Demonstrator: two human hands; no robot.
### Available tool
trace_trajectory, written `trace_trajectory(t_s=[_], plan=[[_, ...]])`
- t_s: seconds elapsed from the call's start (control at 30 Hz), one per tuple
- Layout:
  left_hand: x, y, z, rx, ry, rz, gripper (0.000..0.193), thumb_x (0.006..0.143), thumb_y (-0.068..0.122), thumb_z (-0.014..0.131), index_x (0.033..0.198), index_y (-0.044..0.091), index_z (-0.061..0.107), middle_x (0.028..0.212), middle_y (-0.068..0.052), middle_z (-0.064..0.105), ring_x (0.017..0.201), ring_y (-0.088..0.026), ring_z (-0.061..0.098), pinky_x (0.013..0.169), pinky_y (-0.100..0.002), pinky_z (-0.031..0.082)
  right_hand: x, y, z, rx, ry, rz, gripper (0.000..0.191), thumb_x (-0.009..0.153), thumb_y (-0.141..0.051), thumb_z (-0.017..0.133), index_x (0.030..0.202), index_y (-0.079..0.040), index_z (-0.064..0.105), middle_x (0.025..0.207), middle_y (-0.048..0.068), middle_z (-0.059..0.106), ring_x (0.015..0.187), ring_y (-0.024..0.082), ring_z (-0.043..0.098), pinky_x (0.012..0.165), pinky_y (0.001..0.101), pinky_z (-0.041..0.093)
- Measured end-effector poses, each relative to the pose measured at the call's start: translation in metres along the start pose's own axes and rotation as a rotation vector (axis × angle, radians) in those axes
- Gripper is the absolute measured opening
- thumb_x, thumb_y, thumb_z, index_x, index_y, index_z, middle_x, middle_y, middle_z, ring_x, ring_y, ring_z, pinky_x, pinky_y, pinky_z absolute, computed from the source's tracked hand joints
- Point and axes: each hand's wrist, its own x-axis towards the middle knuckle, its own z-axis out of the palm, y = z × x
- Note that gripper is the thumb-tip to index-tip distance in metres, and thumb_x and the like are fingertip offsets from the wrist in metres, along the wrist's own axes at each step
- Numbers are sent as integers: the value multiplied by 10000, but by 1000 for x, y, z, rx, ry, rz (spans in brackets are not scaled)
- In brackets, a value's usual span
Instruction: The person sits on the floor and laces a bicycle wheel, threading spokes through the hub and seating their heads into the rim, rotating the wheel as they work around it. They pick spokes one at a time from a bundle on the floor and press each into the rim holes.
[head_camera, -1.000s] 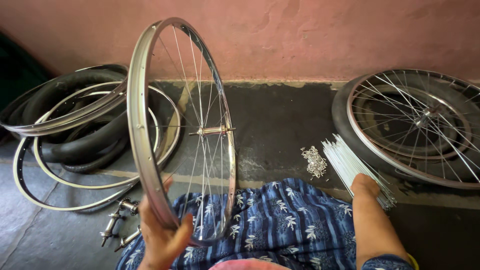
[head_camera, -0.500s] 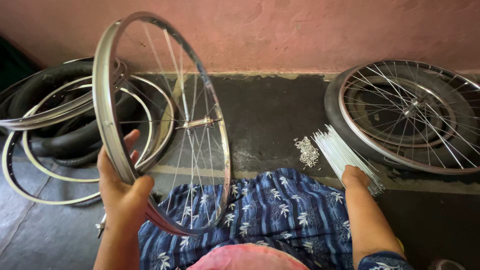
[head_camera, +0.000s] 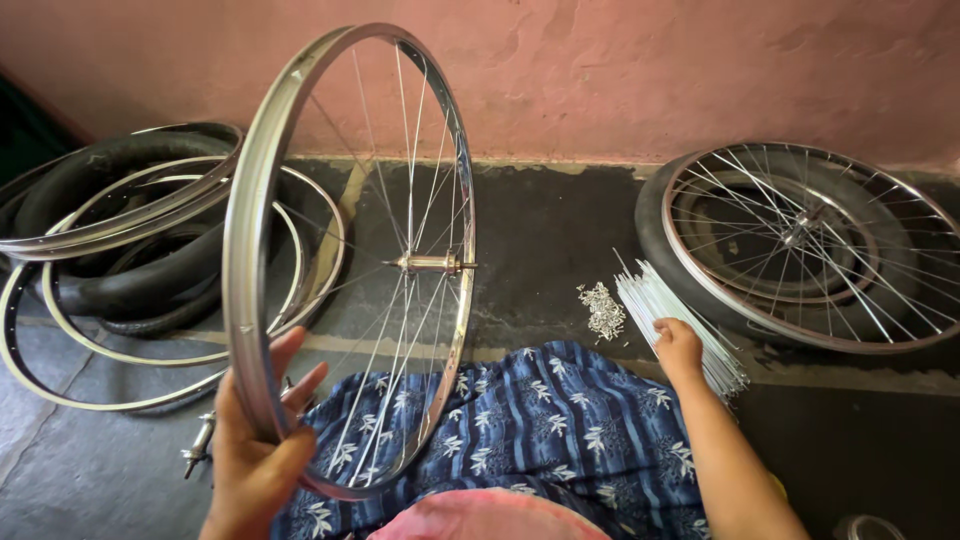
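Upright wheel (head_camera: 350, 260) left, spoke bundle (head_camera: 680, 315) right, spoked wheel (head_camera: 810, 245) behind bundle

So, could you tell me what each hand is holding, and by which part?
Left hand grips the spoked wheel by its lower rim. Right hand rests on the loose spokes; no grip visible.

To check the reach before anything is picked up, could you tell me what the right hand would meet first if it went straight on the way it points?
The right hand already rests at the bundle of loose spokes; that comes first.
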Motion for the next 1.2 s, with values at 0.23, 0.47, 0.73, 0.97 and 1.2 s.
trace_trajectory(t_s=[0.23,0.47,0.73,0.97,1.2], plan=[[26,-11,-21,7,41,-99,994,632,-196,438,1559,104,239,1556,-211,412,1541,-329,339,1103,-563,391,-2,-78,2,1396,-125,190,302,982,-86,546,1246,11,657,1188,119,648,1075,180,640,987,409,578],[35,0,-51,153,118,-194,1085,586,-227,394,1557,222,212,1532,-243,436,1422,-385,464,1056,-547,425,11,-167,29,1104,116,-134,291,951,65,698,1237,41,648,1124,115,679,1019,171,650,961,339,532],[31,7,-66,228,185,-292,1099,601,-228,374,1567,266,193,1500,-318,467,1177,-403,623,991,-542,531,-5,-133,82,1579,45,106,215,1077,-196,563,1112,-1,647,947,138,727,827,224,708,800,353,596],[33,20,-66,287,197,-292,1066,645,-203,384,1588,264,216,1498,-346,490,1179,-410,649,1003,-543,491,-16,-131,87,1660,-121,109,261,1138,-245,519,1133,-12,634,964,175,726,838,262,707,799,379,585],[33,27,-63,306,179,-310,1079,622,-222,372,1572,264,210,1497,-344,484,1198,-419,631,1028,-565,517,-22,-142,88,1656,-144,133,253,1124,-238,525,1143,-10,632,979,172,731,860,258,710,818,386,598]])
